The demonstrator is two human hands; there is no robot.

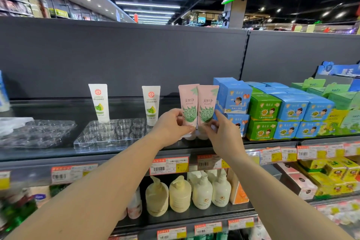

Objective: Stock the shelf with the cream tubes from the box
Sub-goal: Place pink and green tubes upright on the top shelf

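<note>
Two pink cream tubes with green leaf print stand upright, side by side, at the front of the dark top shelf (136,152). My left hand (172,123) grips the left pink tube (188,106) near its cap. My right hand (222,130) pinches the lower part of the right pink tube (208,105). Their white caps are partly hidden behind my fingers. The box is not in view.
Two white tubes (99,101) (151,103) stand in a clear plastic tray (93,138) left of the pink ones. Stacked blue boxes (234,97) and green boxes (263,107) crowd the right. Pump bottles (180,194) fill the shelf below, behind price tags (168,165).
</note>
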